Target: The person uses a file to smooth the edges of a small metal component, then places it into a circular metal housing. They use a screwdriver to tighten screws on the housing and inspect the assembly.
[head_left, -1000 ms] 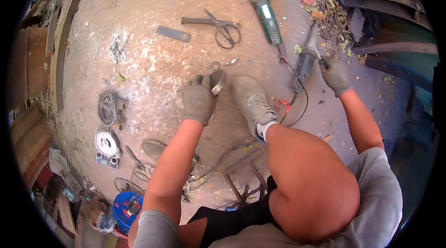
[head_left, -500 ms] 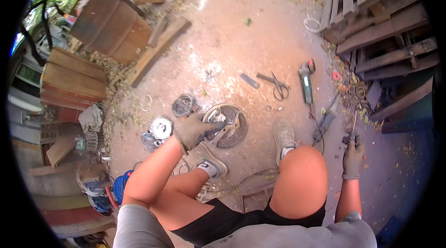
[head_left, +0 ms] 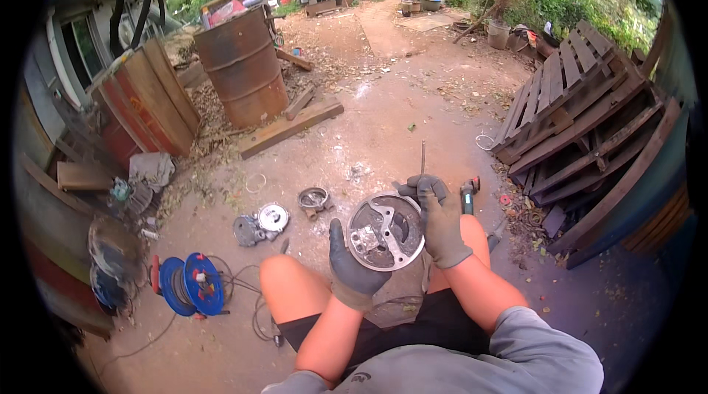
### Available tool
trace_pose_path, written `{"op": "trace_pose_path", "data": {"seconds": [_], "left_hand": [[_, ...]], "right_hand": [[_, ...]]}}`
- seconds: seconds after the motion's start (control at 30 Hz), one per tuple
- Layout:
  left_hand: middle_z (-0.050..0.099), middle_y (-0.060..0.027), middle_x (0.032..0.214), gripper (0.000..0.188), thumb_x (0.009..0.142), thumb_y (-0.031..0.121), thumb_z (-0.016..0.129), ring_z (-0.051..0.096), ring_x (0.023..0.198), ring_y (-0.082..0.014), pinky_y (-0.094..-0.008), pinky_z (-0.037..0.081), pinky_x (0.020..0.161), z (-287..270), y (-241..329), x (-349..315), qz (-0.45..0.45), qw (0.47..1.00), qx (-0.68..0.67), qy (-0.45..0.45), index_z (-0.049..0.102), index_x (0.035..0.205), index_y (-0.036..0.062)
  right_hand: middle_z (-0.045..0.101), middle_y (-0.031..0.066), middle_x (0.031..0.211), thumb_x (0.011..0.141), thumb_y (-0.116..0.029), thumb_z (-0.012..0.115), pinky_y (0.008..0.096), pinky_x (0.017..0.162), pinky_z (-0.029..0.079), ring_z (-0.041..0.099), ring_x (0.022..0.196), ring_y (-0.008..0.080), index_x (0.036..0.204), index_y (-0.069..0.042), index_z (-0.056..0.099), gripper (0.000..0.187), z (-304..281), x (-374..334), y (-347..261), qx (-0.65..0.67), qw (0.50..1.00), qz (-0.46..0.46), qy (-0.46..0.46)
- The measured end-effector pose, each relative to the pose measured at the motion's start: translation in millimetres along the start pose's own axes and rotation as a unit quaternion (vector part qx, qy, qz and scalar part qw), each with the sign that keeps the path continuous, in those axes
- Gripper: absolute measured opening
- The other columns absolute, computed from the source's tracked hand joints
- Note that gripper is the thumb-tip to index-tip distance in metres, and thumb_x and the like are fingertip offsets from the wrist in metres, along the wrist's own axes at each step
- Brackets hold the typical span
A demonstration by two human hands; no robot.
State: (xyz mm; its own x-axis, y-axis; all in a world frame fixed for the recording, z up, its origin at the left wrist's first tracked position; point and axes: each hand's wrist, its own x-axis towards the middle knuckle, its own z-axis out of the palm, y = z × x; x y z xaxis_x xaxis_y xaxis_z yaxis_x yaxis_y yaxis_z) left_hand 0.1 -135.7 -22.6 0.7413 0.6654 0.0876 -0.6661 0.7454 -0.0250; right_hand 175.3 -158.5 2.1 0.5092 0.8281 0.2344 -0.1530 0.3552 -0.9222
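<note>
A round metal casting [head_left: 385, 218], with a thick rim and a cross-piece inside, is held up over my lap, tilted toward me. My gloved left hand [head_left: 354, 270] grips its lower left rim, the thumb along the side. At the upper right of the casting, my gloved right hand [head_left: 442, 223] is closed round a screwdriver [head_left: 423, 158], whose thin shaft points up and away from me. The right hand's fingers hide most of its handle. Whether that hand also touches the casting's rim, I cannot tell.
Motor-like metal parts [head_left: 262, 224] and a ring-shaped housing [head_left: 315, 200] lie on the ground ahead left. A blue cable reel [head_left: 193, 285] stands at left. An angle grinder [head_left: 467, 196] lies beyond my right knee. Wooden pallets [head_left: 582, 110] lean at right; a rusty drum [head_left: 243, 73] stands far left.
My left hand has lifted the casting off the ground to above my lap. My right hand has brought the screwdriver in from the far right to beside it. The view has tipped up.
</note>
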Motion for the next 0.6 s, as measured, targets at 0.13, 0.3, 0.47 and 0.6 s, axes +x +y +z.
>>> {"op": "trace_pose_path", "data": {"seconds": [0.13,0.3,0.47,0.6], "left_hand": [[0.058,-0.0166,0.16,0.085,0.107,0.075,0.045,0.056,0.146,-0.0383,-0.0606,0.041,0.125,-21.0,6.7,-24.2,-0.011,0.999,0.015,0.046,0.052,0.163,0.0121],[0.06,-0.0207,0.156,0.083,0.105,0.073,0.051,0.06,0.141,-0.041,-0.063,0.046,0.122,-14.2,34.8,-33.8,0.015,1.0,-0.001,-0.009,0.055,0.16,0.0109],[0.064,-0.0239,0.151,0.081,0.107,0.069,0.052,0.066,0.133,-0.0445,-0.0632,0.051,0.117,29.4,96.4,-2.0,0.049,0.993,0.055,-0.089,0.055,0.159,0.0069],[0.067,-0.0282,0.144,0.08,0.108,0.064,0.055,0.069,0.127,-0.0434,-0.0596,0.056,0.113,66.8,119.4,42.4,0.061,0.988,0.068,-0.126,0.055,0.154,-0.0015]], "right_hand": [[0.078,0.0148,0.115,0.116,-0.032,0.062,0.034,0.102,0.058,0.074,0.11,0.0203,0.128,0.002,0.068,0.037,14.8,-23.1,-1.2,-0.001,0.998,0.065,0.012],[0.077,0.011,0.114,0.116,-0.034,0.061,0.0321,0.09,0.06,0.072,0.099,0.0182,0.128,0.001,0.07,0.038,49.7,-15.7,-11.4,-0.058,0.998,0.017,-0.027],[0.069,0.0024,0.11,0.116,-0.033,0.064,0.0271,0.087,0.049,0.059,0.097,0.0105,0.13,-0.003,0.073,0.034,85.2,64.0,-29.9,-0.191,0.966,-0.171,-0.025],[0.068,0.0024,0.094,0.114,-0.033,0.065,0.0242,0.072,0.046,0.056,0.083,0.0059,0.148,-0.004,0.065,0.044,83.5,119.1,-52.6,-0.086,0.983,-0.154,-0.047]]}}
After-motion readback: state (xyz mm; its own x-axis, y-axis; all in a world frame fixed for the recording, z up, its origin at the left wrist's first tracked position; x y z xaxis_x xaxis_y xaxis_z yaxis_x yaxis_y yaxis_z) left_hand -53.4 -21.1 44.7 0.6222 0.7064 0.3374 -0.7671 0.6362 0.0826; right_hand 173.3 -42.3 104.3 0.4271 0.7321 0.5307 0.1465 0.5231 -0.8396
